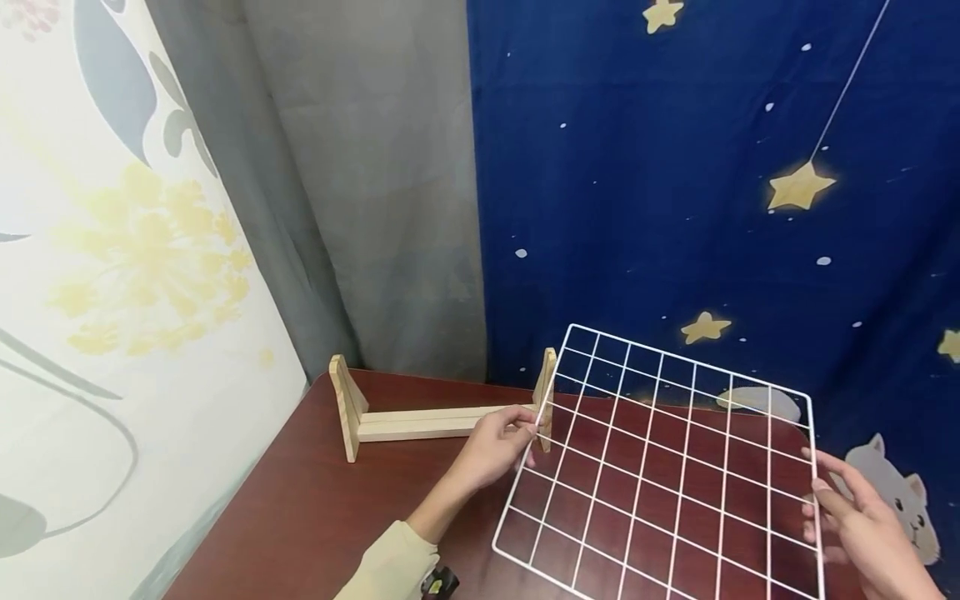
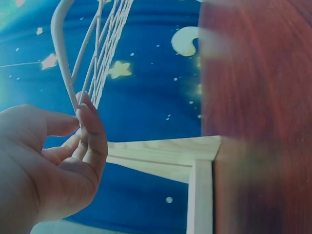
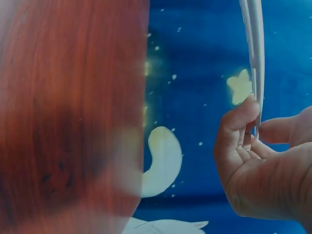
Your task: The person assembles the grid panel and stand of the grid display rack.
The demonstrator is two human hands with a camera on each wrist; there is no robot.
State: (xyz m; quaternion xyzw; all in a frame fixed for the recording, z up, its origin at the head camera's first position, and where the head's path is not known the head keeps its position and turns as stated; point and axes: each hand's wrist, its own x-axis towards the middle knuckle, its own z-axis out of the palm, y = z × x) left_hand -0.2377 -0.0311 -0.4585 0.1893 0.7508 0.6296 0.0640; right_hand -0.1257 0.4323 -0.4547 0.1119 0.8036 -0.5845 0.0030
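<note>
A white wire grid panel (image 1: 660, 467) is held up at a slant over the table in the head view, its lower edge cut off by the frame. My left hand (image 1: 498, 446) pinches its left rim between thumb and fingers. On the opposite rim, my right hand (image 1: 855, 508) grips with thumb in front and fingers behind. The left wrist view shows the panel edge-on, rising from the left fingertips (image 2: 87, 117). A pale wooden stand (image 1: 347, 408), two upright sides joined by slats, stands on the table behind the left hand; that hand partly covers its right end.
The dark red-brown table (image 1: 292, 500) reaches back to a grey curtain (image 1: 375, 183) and a blue star-patterned curtain (image 1: 630, 183). On the left hangs a white floral cloth (image 1: 150, 417) beside the table's edge. A small black device (image 1: 438, 581) sits at the left wrist.
</note>
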